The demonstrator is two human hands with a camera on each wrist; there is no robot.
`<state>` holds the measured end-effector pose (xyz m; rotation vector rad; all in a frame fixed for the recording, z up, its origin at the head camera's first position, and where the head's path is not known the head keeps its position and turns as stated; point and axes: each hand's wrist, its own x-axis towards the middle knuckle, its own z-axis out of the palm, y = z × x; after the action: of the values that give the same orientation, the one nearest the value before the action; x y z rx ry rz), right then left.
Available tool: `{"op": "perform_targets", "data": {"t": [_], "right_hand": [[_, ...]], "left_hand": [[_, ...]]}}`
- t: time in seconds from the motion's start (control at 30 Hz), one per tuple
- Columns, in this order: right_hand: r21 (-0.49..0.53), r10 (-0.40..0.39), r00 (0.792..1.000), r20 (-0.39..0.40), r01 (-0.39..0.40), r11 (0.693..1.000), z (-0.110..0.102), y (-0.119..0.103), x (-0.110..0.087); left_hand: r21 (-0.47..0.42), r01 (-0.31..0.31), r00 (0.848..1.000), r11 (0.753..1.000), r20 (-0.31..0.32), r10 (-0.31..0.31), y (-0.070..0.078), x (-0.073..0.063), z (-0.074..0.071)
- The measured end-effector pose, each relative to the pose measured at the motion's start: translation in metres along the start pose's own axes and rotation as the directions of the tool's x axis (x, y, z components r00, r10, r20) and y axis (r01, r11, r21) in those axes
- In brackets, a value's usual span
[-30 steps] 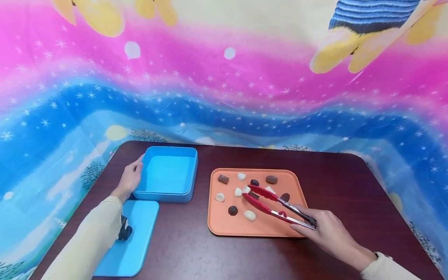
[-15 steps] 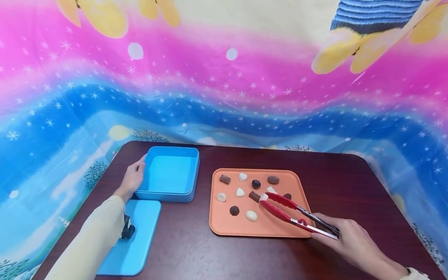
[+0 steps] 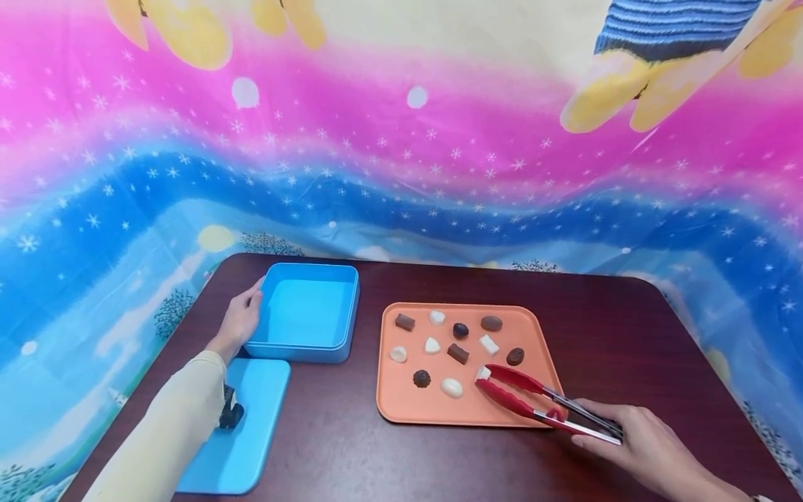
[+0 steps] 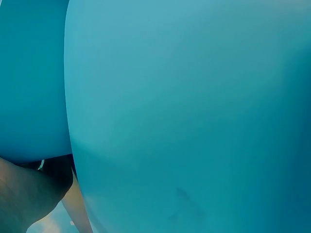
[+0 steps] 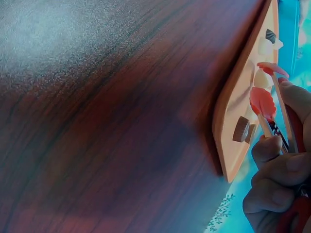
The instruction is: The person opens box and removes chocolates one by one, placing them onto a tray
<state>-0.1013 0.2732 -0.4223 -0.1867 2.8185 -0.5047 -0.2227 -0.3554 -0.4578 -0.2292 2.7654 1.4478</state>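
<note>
My left hand (image 3: 240, 318) grips the left wall of a blue square box (image 3: 304, 354), with the thumb at the rim. In the left wrist view, blue plastic (image 4: 184, 97) fills most of the picture and part of the hand (image 4: 29, 194) shows at lower left. My right hand (image 3: 649, 443) holds red-tipped tongs (image 3: 509, 400) over the front right of an orange tray (image 3: 401, 408). Between the tong tips is a small white chocolate (image 3: 484, 374). In the right wrist view, the fingers (image 5: 269, 177) curl round the tongs' metal arms.
Several dark, brown and white chocolates lie spread on the tray, among them a ridged dark one (image 3: 422, 378) and a white oval (image 3: 452, 388). A blue lid (image 3: 251, 432) lies in front of the box. The dark wooden table (image 3: 351, 446) ends at a patterned cloth (image 3: 414, 174).
The tongs have moved right and toward the front of the tray, the white chocolate travelling with their tips from the middle pieces. The left hand stays on the box.
</note>
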Motion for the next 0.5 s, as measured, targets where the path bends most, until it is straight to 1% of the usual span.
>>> {"op": "perform_targets", "data": {"t": [0.13, 0.3, 0.5], "right_hand": [[0.007, 0.003, 1.0, 0.017, -0.003, 1.0, 0.0, 0.005, -0.002], [-0.008, -0.03, 0.999, 0.014, 0.03, 1.0, -0.003, 0.01, -0.002], [-0.031, -0.03, 0.999, 0.023, 0.031, 0.999, -0.007, 0.011, -0.002]], "left_hand": [[0.006, 0.004, 1.0, 1.0, 0.001, -0.004, -0.001, 0.0, 0.001], [0.004, 0.001, 1.0, 1.0, -0.001, -0.001, 0.0, 0.0, 0.001], [0.006, 0.011, 1.0, 1.0, 0.003, -0.011, 0.001, 0.0, 0.001]]}}
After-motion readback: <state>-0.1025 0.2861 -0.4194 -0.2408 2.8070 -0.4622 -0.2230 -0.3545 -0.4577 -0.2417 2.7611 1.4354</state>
